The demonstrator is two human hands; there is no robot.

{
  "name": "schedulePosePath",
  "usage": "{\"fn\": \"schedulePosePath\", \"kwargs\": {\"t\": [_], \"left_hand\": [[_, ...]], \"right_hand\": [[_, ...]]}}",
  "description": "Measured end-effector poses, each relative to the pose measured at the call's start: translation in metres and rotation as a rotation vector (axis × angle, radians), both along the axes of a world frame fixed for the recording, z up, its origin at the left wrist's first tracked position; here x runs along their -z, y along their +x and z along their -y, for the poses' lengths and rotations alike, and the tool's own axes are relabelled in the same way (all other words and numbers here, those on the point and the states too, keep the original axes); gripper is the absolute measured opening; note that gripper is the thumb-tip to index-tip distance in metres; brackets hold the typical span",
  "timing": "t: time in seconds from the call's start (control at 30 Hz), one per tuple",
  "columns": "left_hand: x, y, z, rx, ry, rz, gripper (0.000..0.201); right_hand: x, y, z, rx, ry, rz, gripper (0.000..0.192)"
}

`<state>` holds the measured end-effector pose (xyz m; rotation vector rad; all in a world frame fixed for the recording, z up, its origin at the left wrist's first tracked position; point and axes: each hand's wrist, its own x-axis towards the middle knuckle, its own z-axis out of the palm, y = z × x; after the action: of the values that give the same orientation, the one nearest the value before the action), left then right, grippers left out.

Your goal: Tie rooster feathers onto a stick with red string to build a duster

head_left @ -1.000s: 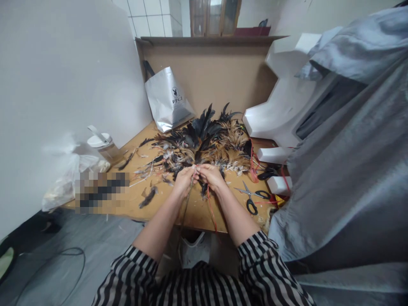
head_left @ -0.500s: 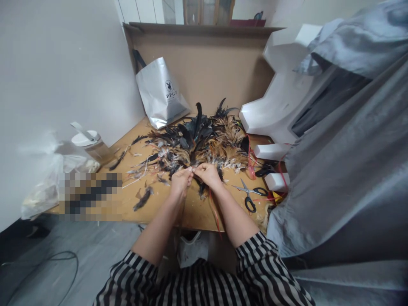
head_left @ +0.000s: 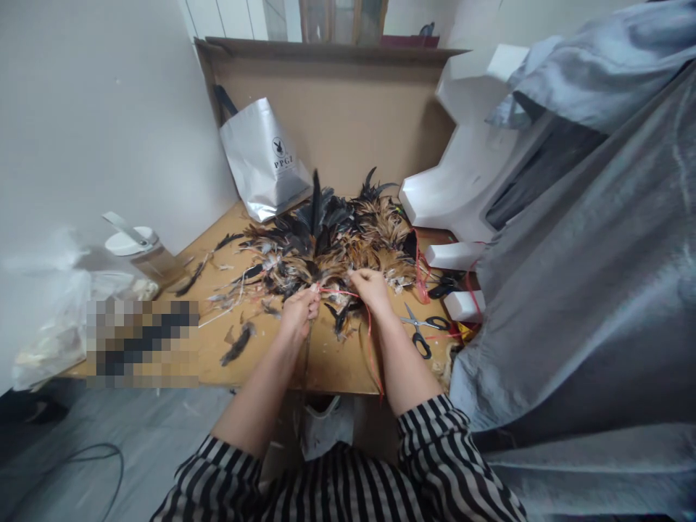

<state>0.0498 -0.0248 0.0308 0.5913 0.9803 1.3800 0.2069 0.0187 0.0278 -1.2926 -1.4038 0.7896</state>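
Observation:
My left hand [head_left: 301, 310] is closed in a pinch on a dark feather [head_left: 315, 210], whose long tip stands up above the fingers. A thin stem hangs below that hand. Red string [head_left: 338, 292] is drawn nearly level from the left fingertips to my right hand [head_left: 371, 290]. The right hand is pinched closed on the string, and a loose length dangles past its wrist over the table edge. Just beyond both hands lies a heap of brown and black feathers [head_left: 380, 250]. Finger contact with the string is partly hidden.
Scissors [head_left: 417, 326] with black handles lie right of my right forearm. More red string [head_left: 421, 279] hangs near the white sewing-machine-like body [head_left: 462, 159]. A silver bag [head_left: 261, 159] leans at the back; a lidded cup [head_left: 144, 254] stands left. Grey cloth [head_left: 570, 290] drapes at right.
My hands were together and have moved apart, the right one going right, so the red string now stretches between them. The upright dark feather has shifted left with my left hand.

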Motion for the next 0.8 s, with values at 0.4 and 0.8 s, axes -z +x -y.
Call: {"fn": "schedulePosePath", "kwargs": {"t": [0.4, 0.8], "left_hand": [[0.010, -0.019, -0.036, 0.277, -0.115, 0.509, 0.010], [0.008, -0.019, -0.029, 0.257, -0.099, 0.497, 0.006]], "right_hand": [[0.019, 0.052, -0.024, 0.613, -0.137, 0.428, 0.028], [0.020, 0.050, -0.025, 0.611, -0.151, 0.488, 0.022]]}}
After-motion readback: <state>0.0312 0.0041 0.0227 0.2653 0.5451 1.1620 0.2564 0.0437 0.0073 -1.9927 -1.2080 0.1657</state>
